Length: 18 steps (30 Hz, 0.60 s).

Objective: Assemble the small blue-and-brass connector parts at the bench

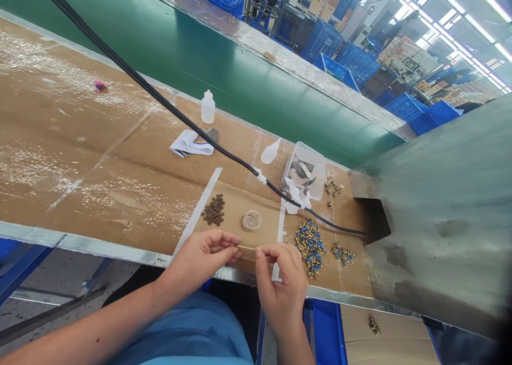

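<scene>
Above the front edge of the bench, my left hand [216,250] and my right hand [282,269] face each other, both closed in a pinch. A thin, straight, yellowish stick [246,247] spans the gap between their fingertips, one end at each hand. Its tip at the right fingers is too small to make out. Just beyond the hands stands a small clear round cup [252,220]. To its left lies a pile of small brown discs [214,210]. Right of my right hand is a heap of small blue and brass-coloured parts [310,247], with a smaller cluster [343,254] beside it.
A black cable [168,106] crosses above the bench. Farther back are a white squeeze bottle [208,108], another bottle lying down [271,152], a striped ribbon [192,143] and a clear plastic box [316,159]. A metal panel [440,221] bounds the right; a green conveyor belt [240,71] runs behind.
</scene>
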Each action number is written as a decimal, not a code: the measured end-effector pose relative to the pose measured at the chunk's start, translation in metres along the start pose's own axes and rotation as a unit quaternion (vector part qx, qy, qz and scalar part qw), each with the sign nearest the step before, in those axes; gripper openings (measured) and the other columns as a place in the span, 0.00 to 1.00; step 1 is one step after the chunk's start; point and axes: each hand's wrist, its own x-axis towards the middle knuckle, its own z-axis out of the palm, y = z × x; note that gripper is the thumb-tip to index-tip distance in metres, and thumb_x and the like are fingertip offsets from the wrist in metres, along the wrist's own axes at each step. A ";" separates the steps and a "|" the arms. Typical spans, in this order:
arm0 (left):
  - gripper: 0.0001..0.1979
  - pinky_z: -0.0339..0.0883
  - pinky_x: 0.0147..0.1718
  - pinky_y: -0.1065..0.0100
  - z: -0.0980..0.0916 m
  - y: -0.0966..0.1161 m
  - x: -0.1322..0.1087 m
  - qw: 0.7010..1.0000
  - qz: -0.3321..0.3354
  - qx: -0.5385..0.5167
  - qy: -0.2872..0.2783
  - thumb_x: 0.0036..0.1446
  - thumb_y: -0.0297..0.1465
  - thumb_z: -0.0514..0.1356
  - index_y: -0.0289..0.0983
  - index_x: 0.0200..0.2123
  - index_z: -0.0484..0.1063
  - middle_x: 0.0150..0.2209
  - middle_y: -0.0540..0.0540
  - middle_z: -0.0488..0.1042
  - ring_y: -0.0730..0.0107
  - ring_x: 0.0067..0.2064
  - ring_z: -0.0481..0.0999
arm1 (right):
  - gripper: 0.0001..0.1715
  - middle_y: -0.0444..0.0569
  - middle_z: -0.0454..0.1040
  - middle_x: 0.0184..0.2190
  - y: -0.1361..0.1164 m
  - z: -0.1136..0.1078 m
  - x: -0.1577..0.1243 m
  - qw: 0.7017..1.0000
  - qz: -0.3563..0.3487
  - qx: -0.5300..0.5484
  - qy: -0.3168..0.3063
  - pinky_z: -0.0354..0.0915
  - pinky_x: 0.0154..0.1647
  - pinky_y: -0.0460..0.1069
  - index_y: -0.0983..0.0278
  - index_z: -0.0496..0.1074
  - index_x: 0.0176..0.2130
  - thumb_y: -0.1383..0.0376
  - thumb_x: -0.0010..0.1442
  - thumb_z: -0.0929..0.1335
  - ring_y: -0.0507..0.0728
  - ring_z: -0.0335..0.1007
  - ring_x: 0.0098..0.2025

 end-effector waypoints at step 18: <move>0.09 0.74 0.41 0.65 0.003 0.009 -0.002 1.000 -0.014 -0.011 0.008 0.46 0.29 0.65 0.34 0.34 0.75 0.30 0.45 0.83 0.62 0.37 0.82 | 0.04 0.44 0.69 0.28 0.011 -0.009 0.022 0.998 0.023 -0.014 0.058 0.59 0.35 0.48 0.62 0.69 0.31 0.67 0.59 0.66 0.52 0.63 0.31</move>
